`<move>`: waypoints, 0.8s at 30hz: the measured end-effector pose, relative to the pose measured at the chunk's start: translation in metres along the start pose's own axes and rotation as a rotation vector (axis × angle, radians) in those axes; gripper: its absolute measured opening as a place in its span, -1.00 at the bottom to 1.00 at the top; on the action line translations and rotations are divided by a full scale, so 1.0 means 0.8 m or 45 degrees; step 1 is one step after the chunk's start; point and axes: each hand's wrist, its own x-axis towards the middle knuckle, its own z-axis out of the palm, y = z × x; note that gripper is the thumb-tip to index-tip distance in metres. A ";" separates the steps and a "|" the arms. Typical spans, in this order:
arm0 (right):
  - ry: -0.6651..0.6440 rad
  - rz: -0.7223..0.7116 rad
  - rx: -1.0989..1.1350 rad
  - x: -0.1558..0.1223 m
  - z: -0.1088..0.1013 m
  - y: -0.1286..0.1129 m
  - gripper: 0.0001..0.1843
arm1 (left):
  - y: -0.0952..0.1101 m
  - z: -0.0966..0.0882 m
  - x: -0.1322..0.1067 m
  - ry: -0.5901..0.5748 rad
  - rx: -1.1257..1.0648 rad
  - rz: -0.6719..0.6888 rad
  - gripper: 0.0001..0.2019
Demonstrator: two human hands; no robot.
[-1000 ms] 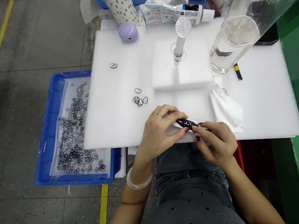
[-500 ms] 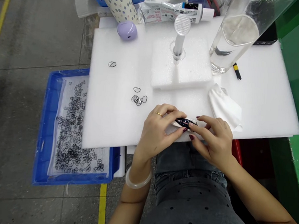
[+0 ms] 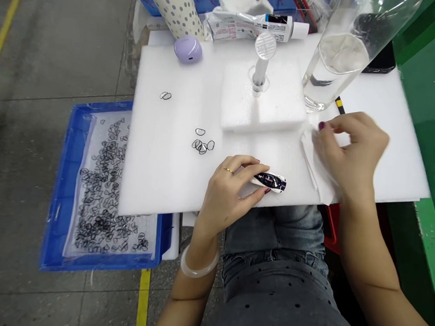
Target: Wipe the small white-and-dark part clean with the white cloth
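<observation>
My left hand (image 3: 231, 188) rests at the front edge of the white foam board (image 3: 158, 179). Its thumb and fingers close on the rear end of a small toy car (image 3: 273, 181), white and dark with a glossy top and thin stripes. Away to the right, my right hand (image 3: 353, 150) is raised over a folded white cloth (image 3: 314, 161), a little blurred. Thumb and forefinger come together in a pinch; anything between them is too small or hidden to make out. Just beyond the fingers lies a black tool with a yellow band (image 3: 339, 105), partly covered.
A syringe (image 3: 260, 70) stands upright in a foam block (image 3: 263, 119). Thin black rings (image 3: 203, 146) lie on the board. Behind are a purple case (image 3: 188, 50), a tube (image 3: 252, 27) and a clear container of liquid (image 3: 328, 66). A blue tray (image 3: 61, 189) holds many rings.
My right hand has left the toy car and moved right and away from me, over the cloth. The left hand keeps its grip on the car, whose front now shows.
</observation>
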 end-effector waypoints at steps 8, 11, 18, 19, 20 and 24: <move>-0.125 -0.067 -0.106 -0.012 0.003 0.002 -0.87 | -0.002 0.006 -0.015 0.128 0.170 0.334 -0.75; 0.040 -0.092 -0.041 -0.013 0.008 0.008 -0.91 | -0.003 0.008 -0.017 0.128 0.239 0.427 -0.72; 0.439 0.072 0.585 -0.010 -0.019 0.002 -0.78 | -0.003 0.008 -0.018 0.109 0.271 0.410 -0.68; 0.444 0.136 0.723 -0.013 -0.024 -0.005 -0.74 | -0.003 0.008 -0.019 0.092 0.279 0.395 -0.68; 0.398 0.188 0.835 -0.017 -0.028 -0.013 -0.71 | -0.003 0.007 -0.019 0.076 0.285 0.382 -0.68; -0.180 -0.010 0.742 -0.041 -0.039 -0.040 -0.86 | -0.002 0.005 -0.019 0.051 0.282 0.358 -0.69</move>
